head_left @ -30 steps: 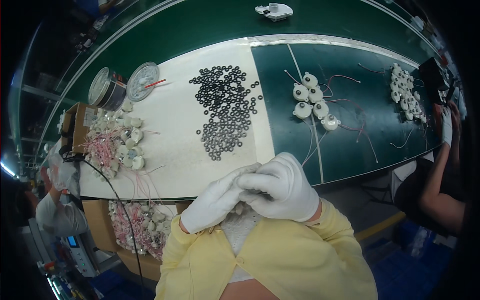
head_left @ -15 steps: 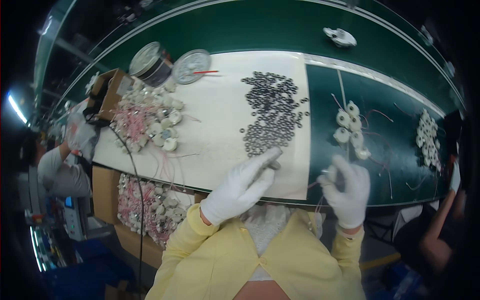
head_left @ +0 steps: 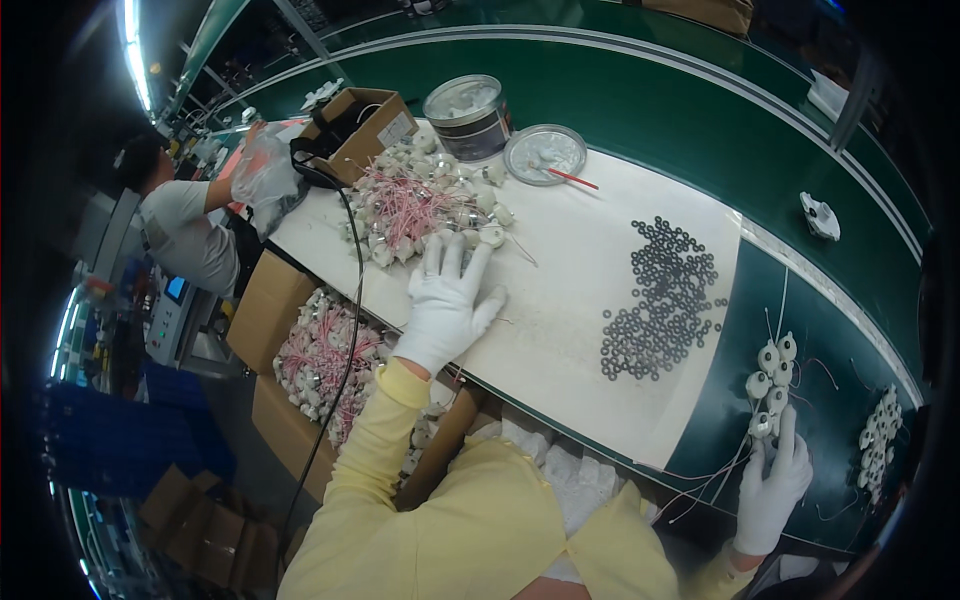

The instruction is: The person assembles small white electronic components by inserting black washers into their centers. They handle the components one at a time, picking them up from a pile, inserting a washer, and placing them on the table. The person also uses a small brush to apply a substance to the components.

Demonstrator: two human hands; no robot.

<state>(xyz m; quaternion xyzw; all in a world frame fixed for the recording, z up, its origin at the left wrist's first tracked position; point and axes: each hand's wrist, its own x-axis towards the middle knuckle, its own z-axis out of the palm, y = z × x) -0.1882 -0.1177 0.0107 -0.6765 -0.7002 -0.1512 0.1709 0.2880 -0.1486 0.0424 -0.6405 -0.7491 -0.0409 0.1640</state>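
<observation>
All fingers spread, the left hand point(head_left: 446, 308) is reaching the motor pile point(head_left: 415, 205), seemingly empty, no longer beside the black rings point(head_left: 668, 290); the right hand point(head_left: 774, 488), partly open, is meeting the motor cluster point(head_left: 759, 386), hold unclear.

Factory: workbench point(head_left: 565, 290), heaped wired parts point(head_left: 408, 207)

One head-worn fisheye camera looked down from above the near side of the flat white sheet point(head_left: 560, 310), quite near, and faced across it toward the long green surface point(head_left: 650, 115) behind.
</observation>
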